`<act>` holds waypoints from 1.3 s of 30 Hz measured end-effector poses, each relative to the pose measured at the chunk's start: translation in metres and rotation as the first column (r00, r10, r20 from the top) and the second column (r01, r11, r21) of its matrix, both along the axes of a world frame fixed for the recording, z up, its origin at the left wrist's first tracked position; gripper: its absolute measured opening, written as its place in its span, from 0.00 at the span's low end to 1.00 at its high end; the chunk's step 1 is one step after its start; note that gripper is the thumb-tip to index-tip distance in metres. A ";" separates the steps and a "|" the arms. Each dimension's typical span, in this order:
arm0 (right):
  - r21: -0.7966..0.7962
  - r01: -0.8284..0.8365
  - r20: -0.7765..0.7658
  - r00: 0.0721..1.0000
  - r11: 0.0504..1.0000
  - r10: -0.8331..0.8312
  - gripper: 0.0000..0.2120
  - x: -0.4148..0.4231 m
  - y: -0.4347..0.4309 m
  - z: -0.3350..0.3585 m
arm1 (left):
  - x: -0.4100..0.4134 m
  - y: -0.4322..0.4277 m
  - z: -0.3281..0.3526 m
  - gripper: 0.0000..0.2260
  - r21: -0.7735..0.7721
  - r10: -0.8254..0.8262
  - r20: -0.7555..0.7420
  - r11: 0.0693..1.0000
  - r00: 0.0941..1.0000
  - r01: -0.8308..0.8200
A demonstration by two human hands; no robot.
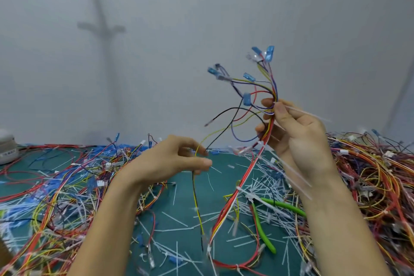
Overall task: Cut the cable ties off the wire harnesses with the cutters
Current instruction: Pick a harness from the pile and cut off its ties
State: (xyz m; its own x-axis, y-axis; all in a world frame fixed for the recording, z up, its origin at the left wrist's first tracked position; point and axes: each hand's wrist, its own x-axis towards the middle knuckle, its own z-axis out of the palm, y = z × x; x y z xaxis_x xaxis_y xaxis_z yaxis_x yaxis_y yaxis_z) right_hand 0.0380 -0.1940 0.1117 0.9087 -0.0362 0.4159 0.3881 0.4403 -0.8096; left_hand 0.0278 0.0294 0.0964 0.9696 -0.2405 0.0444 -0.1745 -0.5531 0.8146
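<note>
Your right hand (295, 132) is raised over the mat (183, 199), fingers curled tight round the harness (253, 159) just below where its wires fan out to the blue terminals (270, 52). A white tie (302, 112) sits on the bundle at your thumb, its tail sticking out to the right. From your grip the red bundle hangs down to the mat, with another tie (238, 189) round it lower down.

Your left hand (177, 159) is lower and apart from the right, thumb and forefinger pinching two thin wires (195, 192), one yellow and one black, that branch off the harness and trail down to the mat.

The cutters (261, 224) lie on the mat below your right wrist with neither hand on them, green handles spread, their head under the hanging bundle and partly hidden by white offcuts (174, 218), which are strewn all over the mat.

Piles of tangled harnesses lie on the left (56, 186) and on the right (378, 175)
</note>
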 end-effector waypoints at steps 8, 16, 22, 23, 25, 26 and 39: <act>0.009 0.048 -0.048 0.998 0.999 -0.047 0.09 0.005 -0.012 -0.001 | 0.002 -0.002 0.003 0.06 -0.486 0.155 -0.006 0.863 0.988 -0.138; -0.102 0.082 -0.042 0.995 0.991 -0.087 0.08 0.003 0.001 -0.006 | -0.001 -0.009 0.005 0.13 -0.582 0.058 0.042 0.813 0.997 -0.023; -0.197 0.143 -0.010 0.989 0.970 -0.148 0.05 0.003 0.015 -0.012 | -0.004 -0.033 0.003 0.10 -0.334 -0.236 0.098 0.908 0.967 0.255; -0.198 0.142 -0.012 0.989 0.970 -0.147 0.05 0.003 0.016 -0.012 | -0.004 -0.036 0.002 0.09 -0.288 -0.233 0.110 0.923 0.966 0.255; -0.216 0.120 -0.012 0.992 0.969 -0.126 0.07 0.003 0.017 -0.012 | -0.002 -0.041 0.000 0.06 -0.243 -0.213 0.141 0.939 0.967 0.242; -0.227 0.091 -0.009 0.995 0.970 -0.096 0.08 0.003 0.017 -0.012 | -0.003 -0.042 0.000 0.04 -0.251 -0.198 0.156 0.940 0.968 0.232; -0.671 -0.353 -0.247 0.936 0.652 0.252 0.14 -0.012 0.025 -0.015 | 0.009 -0.039 0.000 0.05 -0.871 0.347 0.101 0.484 0.932 -0.085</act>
